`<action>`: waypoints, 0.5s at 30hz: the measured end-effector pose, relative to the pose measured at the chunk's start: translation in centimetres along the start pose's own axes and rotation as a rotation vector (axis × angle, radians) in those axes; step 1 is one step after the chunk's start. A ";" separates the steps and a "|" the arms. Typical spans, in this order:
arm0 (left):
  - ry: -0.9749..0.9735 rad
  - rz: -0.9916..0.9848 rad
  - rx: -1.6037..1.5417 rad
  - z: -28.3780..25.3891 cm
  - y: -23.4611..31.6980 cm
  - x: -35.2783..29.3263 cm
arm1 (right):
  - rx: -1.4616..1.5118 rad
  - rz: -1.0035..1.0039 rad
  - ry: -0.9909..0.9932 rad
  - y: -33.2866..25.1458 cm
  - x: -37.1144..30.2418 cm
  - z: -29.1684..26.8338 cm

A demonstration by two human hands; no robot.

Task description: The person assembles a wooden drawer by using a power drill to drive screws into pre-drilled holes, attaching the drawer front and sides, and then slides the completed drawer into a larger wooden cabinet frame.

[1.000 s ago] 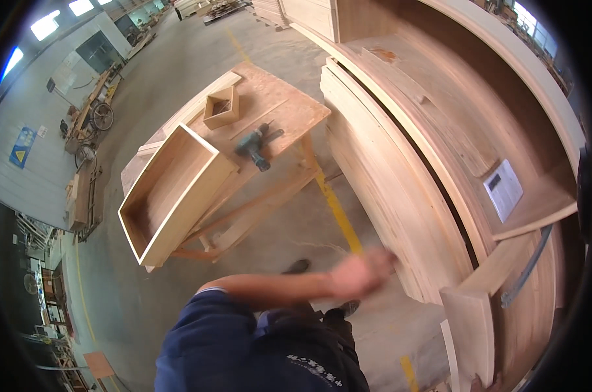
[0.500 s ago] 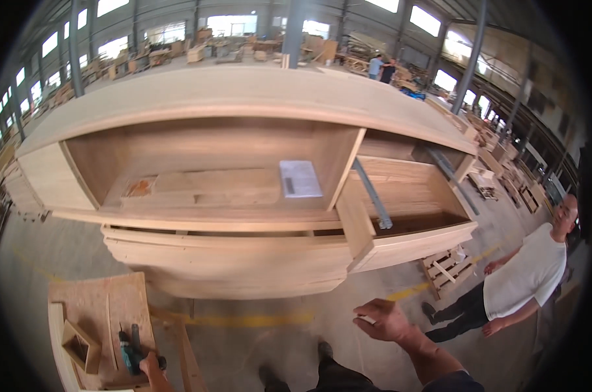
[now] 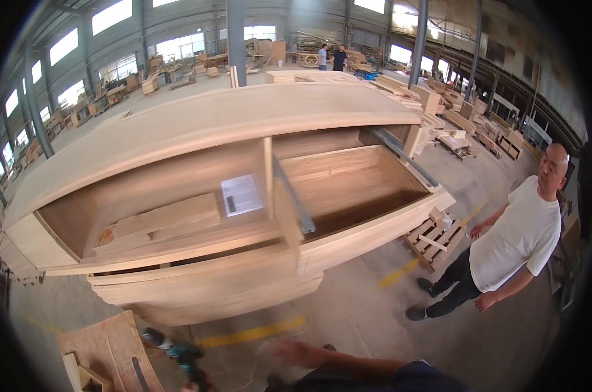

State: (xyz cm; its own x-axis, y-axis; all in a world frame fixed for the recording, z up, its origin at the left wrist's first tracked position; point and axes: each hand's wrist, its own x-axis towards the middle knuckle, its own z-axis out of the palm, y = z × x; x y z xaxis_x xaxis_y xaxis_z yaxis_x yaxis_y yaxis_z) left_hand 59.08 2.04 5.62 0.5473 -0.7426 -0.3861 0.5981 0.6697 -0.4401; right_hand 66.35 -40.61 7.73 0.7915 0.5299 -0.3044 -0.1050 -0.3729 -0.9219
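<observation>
One teal-and-black cordless drill [image 3: 180,351] is in the left hand [image 3: 201,385] near the lower edge of the view, just right of the plywood tabletop [image 3: 116,343]; the visible fingers appear wrapped around its grip, though blur and the frame's edge hide most of them. Its body lies above the fingers, with the dark chuck beyond them on the far side. The chuck end points up and to the left, and the body's long axis slopes from there down to the right, with the grip dropping toward the hand. The right hand [image 3: 299,353] is well apart from the drill, over the floor in front of the wooden cabinet [image 3: 243,108]; it is too blurred to tell how its fingers stand.
</observation>
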 end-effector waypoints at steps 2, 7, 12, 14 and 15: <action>-0.096 -0.034 0.660 1.5 -4.8 8.4 | 0.179 -0.430 0.003 0.5 -0.4 0.3; -0.398 -0.191 0.838 5.9 -19.2 26.4 | 1.246 -0.360 -0.298 -1.4 -9.8 -5.7; -0.681 -0.860 1.689 14.6 -29.3 37.2 | 1.120 -0.353 0.495 -1.6 -21.1 -15.0; -0.508 -0.414 2.530 17.5 -32.1 38.8 | 0.975 -0.315 0.756 0.0 -24.8 -17.6; -0.407 -0.276 2.526 19.6 -32.6 39.8 | 0.739 -0.351 0.865 1.2 -25.7 -19.3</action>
State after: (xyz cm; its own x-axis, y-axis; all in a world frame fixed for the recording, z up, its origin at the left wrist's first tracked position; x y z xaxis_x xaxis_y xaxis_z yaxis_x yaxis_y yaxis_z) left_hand 72.84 -49.15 20.49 0.2410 -0.9240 -0.2970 -0.2746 -0.3584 0.8923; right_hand 57.47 -69.41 19.05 0.9600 -0.2799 -0.0068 0.1012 0.3696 -0.9237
